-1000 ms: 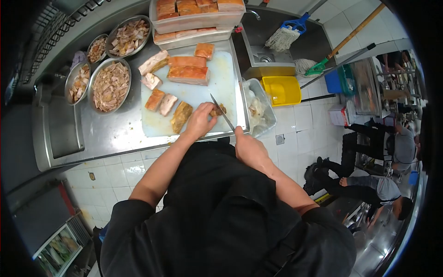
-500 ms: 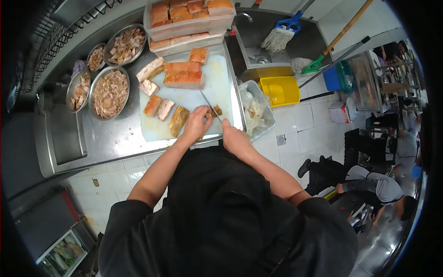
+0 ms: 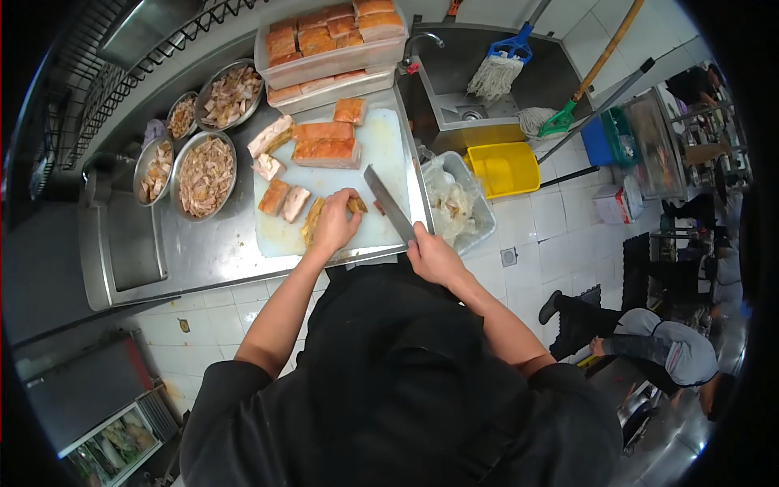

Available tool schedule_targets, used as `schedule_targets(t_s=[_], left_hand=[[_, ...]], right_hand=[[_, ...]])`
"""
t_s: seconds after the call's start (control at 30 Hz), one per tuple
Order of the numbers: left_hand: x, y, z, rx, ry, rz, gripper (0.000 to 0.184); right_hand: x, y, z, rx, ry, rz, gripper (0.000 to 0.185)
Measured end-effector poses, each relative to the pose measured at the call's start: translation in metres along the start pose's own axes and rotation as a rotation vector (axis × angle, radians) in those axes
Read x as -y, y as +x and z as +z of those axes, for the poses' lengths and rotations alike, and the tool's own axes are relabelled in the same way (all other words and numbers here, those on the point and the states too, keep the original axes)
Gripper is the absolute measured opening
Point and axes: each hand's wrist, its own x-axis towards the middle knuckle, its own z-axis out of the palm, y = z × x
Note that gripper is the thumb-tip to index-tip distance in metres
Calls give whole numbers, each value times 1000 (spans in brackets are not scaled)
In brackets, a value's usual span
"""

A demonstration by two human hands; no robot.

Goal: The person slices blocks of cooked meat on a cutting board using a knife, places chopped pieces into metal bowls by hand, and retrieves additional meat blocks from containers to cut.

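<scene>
In my right hand (image 3: pixel 435 256) is a broad-bladed knife (image 3: pixel 389 201), its blade angled up and left over the right part of the cutting board (image 3: pixel 383 134). My left hand (image 3: pixel 334 221) closes its fingers over a small browned piece of roast pork (image 3: pixel 357 205) near the board's front edge. Left of that hand lies a longer browned pork piece (image 3: pixel 311 221), partly hidden by it. Two cut chunks, one a pale pork chunk (image 3: pixel 295 203), sit further left. Behind them rests a large slab of crackling-topped pork (image 3: pixel 326 152).
Metal bowls of chopped meat (image 3: pixel 204 177) stand left on the steel counter (image 3: pixel 215 252). Stacked plastic tubs of pork (image 3: pixel 337 63) are behind the board. To the right are a bag-lined bin (image 3: pixel 450 203), a yellow bucket (image 3: pixel 505 172), mops and a sink (image 3: pixel 475 114). A co-worker (image 3: pixel 673 349) is far right.
The knife has lifted off the small pork piece and moved right, its blade now turned flatter. My left hand has shifted slightly left, gathering the browned meat under its fingers.
</scene>
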Motion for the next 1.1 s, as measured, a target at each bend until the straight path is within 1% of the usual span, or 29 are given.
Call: schedule_targets(t_s=[0.03,0.1,0.13,0.17,0.2,0.23,0.27,0.3,0.33,0.4,0.43,0.47,0.5,0.53,0.57,0.6,0.63,0.67,0.7,0.73,0.77,0.83,0.93,0.97,1.0,1.03,1.1], left_hand=[[-1,2,0,-2,4,3,34],[-6,6,-2,141,4,-141,35],[-8,7,-2,137,9,-140,35],[-12,5,-2,121,-49,-151,32],[-14,2,-3,108,-106,-164,30],[-11,0,0,106,-99,-166,30],[-8,0,4,88,-236,-214,30],[-4,-1,8,68,-376,-263,30],[1,-3,9,64,-371,-268,30],[-1,-2,4,128,-1046,-591,30],[-1,-1,1,122,-1044,-593,30],[-2,0,-6,154,-1243,-615,31],[-3,0,-9,185,-1441,-632,32],[-5,-1,-10,176,-1437,-634,32],[-6,-2,-11,167,-1511,-651,32],[-7,-3,-13,156,-1585,-667,32],[-8,-3,-15,142,-1579,-665,32],[-9,-3,-17,158,-1610,-656,32],[-10,-5,-19,172,-1641,-649,32],[-2,-9,-14,146,-1533,-592,34],[2,-12,-11,120,-1528,-593,34],[5,-16,-10,102,-1375,-586,35],[-4,-18,-26,23,-1362,-602,34],[-2,-19,-31,11,-1386,-600,34],[0,-18,-38,-43,-1388,-611,34],[4,-18,-49,-69,-1391,-604,34],[16,-12,-75,-170,-1280,-572,35]], right_hand=[[-3,-2,0,22,-1,0,25],[-7,-7,1,37,15,-6,24],[-10,-8,1,59,28,-10,23],[-12,-10,1,61,33,-14,23],[-15,-12,1,18,42,-2,23],[-18,-14,0,-26,49,8,22],[-21,-16,-3,-26,53,1,22],[-24,-19,-6,-55,54,76,22],[-27,-22,-10,-82,54,153,22],[-27,-27,-23,-34,87,120,22],[-28,-27,-27,9,117,91,22],[-32,-24,-23,12,118,86,22],[-39,-19,-15,50,131,9,23],[-44,-15,-8,89,143,-69,23],[-45,-13,-5,94,146,-78,23],[-45,-11,-2,101,123,-36,23],[-43,-7,0,105,98,3,23],[-40,-7,-1,112,100,-11,23],[-37,-12,-4,62,90,67,24],[-36,-17,-5,16,79,144,25],[-42,-18,-3,-60,86,174,25],[-56,-19,-9,-175,119,240,27],[-54,-11,-23,-311,246,305,27],[-54,-8,-24,-283,255,318,26],[-56,-5,-26,-261,258,340,25],[-56,-2,-24,-250,251,319,25],[-62,7,-13,-263,256,214,23]])
